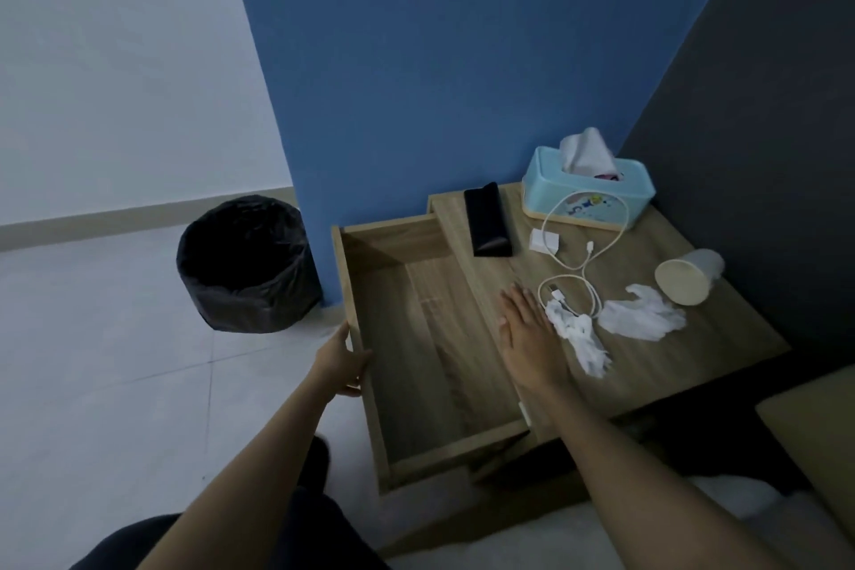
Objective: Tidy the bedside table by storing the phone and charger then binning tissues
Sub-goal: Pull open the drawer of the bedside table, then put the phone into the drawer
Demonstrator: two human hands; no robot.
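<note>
The wooden bedside table (684, 352) has its drawer (370, 255) pulled out to the left, with nothing inside. My left hand (342, 363) grips the drawer's front panel. My right hand (527, 333) lies flat and open on the tabletop, fingers apart, just left of a crumpled tissue (578, 338). A second crumpled tissue (641, 312) lies further right. A black phone (488, 220) lies near the back of the table. The white charger plug (544, 242) and its looped cable (585, 264) sit between the phone and the tissues.
A light-blue tissue box (587, 194) stands at the table's back, against the blue wall. A pale cup (689, 275) lies on its side at the right. A black-lined bin (245, 264) stands on the tiled floor, left of the drawer. A bed edge (805, 444) is at lower right.
</note>
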